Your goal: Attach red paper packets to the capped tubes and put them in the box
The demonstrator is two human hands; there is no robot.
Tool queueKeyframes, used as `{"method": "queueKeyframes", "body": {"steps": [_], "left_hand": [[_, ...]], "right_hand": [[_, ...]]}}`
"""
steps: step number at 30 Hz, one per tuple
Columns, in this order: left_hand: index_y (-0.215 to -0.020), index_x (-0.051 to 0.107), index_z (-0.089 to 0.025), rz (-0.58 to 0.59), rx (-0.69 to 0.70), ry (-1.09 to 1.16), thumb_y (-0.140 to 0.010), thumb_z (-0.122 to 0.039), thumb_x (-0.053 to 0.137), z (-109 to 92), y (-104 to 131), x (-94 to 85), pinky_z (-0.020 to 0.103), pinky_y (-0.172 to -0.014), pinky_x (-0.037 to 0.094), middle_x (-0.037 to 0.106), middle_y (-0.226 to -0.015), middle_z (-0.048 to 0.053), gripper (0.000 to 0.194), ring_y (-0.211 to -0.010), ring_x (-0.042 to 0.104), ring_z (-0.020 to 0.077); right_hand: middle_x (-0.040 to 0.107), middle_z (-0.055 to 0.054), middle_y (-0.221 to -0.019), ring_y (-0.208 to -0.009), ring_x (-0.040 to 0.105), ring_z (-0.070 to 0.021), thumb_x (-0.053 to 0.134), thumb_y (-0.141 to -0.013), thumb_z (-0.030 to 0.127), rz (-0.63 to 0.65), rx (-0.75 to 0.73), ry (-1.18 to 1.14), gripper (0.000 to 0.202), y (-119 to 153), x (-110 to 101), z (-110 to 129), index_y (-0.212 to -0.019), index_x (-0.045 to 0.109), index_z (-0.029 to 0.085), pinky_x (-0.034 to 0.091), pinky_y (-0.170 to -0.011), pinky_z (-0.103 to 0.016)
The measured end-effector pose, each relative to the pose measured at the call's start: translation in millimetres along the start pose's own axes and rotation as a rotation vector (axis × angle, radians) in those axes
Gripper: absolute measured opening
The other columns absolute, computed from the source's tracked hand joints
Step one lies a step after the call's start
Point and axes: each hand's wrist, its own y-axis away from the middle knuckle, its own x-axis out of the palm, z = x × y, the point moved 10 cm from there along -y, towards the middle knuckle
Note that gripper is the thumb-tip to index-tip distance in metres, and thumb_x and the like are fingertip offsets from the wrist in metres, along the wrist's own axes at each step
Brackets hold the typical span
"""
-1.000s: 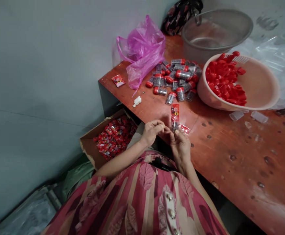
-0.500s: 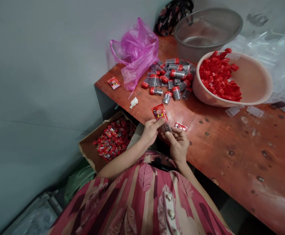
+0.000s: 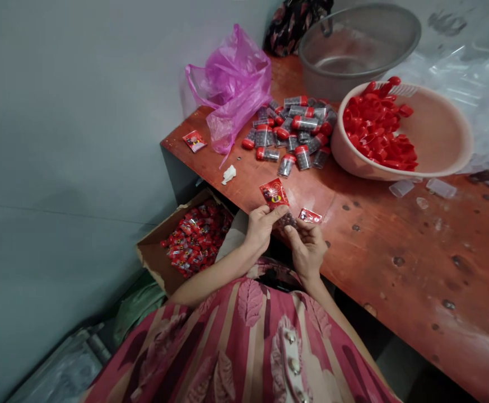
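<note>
Just over the table's front edge, a small clear bottle filled with dark beads (image 3: 287,220) is pinched between both hands. My left hand (image 3: 261,226) is closed, its thumb pressed along the bottle's upper left side. My right hand (image 3: 309,249) is closed around the lower right end with thumb and fingertips. Beyond my left fingers shows a red printed packet or label (image 3: 274,192); whether it lies on the table or touches the fingers I cannot tell. Another red printed piece (image 3: 310,216) lies on the table close behind my right fingers.
Red-capped bottles (image 3: 303,124) lie piled behind the hands, beside a pink plastic bag (image 3: 240,84). At right are a pale basin (image 3: 441,134) holding red caps (image 3: 378,131) and a grey basin (image 3: 353,84). A cardboard box (image 3: 152,252) of red-wrapped bottles stands below left.
My left hand and its thumb have shifted slightly right along the bottle. Both hands still hold it, and the view has moved a little.
</note>
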Motion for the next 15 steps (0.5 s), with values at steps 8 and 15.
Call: {"method": "queueKeyframes", "body": {"steps": [8, 15], "left_hand": [[-0.062, 0.060, -0.012, 0.039, -0.102, 0.006, -0.059, -0.037, 0.077, 7.3, 10.2, 6.7, 0.021, -0.048, 0.033, 0.057, -0.058, 0.000, 0.031, -0.049, 0.045, 0.0062], [-0.062, 0.057, -0.012, 0.047, -0.108, 0.111, -0.059, -0.041, 0.078, 1.6, 5.8, 8.1, 0.021, -0.051, 0.035, 0.057, -0.058, -0.001, 0.036, -0.050, 0.047, 0.0064]], "right_hand": [[0.067, 0.005, -0.068, -0.053, 0.066, -0.0117, 0.077, -0.066, 0.026, 0.049, 0.209, -0.211, 0.028, 0.7, 11.2, -18.6, -0.085, 0.058, 0.019, 0.060, -0.059, -0.029], [0.070, 0.001, -0.076, -0.064, 0.068, -0.0134, 0.078, -0.065, 0.025, 0.023, 0.062, -0.030, 0.026, 2.5, 6.0, -2.7, -0.084, 0.060, 0.019, 0.060, -0.065, -0.030]]}}
